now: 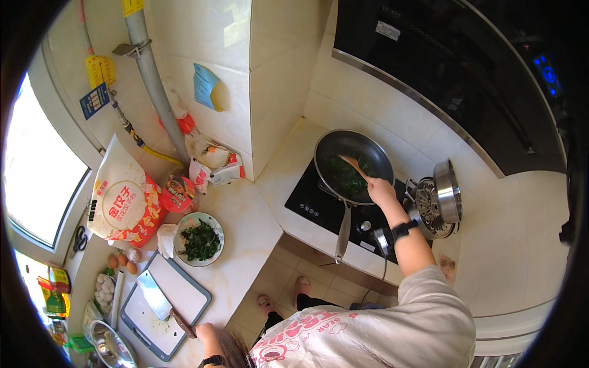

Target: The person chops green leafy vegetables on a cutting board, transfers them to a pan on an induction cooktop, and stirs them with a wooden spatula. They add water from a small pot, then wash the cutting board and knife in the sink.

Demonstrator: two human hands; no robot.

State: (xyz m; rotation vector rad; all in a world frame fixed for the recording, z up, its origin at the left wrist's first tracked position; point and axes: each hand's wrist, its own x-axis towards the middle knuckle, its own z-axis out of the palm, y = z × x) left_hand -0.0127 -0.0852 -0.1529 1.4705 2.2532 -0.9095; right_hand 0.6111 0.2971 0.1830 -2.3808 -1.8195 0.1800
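Observation:
My right hand (382, 192) grips a wooden spatula (353, 163), its blade down in chopped leafy greens (352, 179). The greens lie in a dark wok (329, 152) on a black gas stove (303, 198), with the wok's long metal handle (343, 234) pointing towards me. My left hand (209, 333) is by the counter edge, right at the end of the brown handle (183, 323) of a cleaver (154, 294). Whether its curled fingers hold that handle is unclear. The cleaver lies flat on a grey-rimmed cutting board (188, 294) with small green scraps.
A plate (222, 230) of chopped greens stands beyond the board, near a flour bag (124, 202) and a red tub (179, 195). Eggs (122, 260), garlic (105, 290) and a steel bowl (110, 345) are left. A steamer pot (430, 207) stands right of the wok, under the range hood (437, 78).

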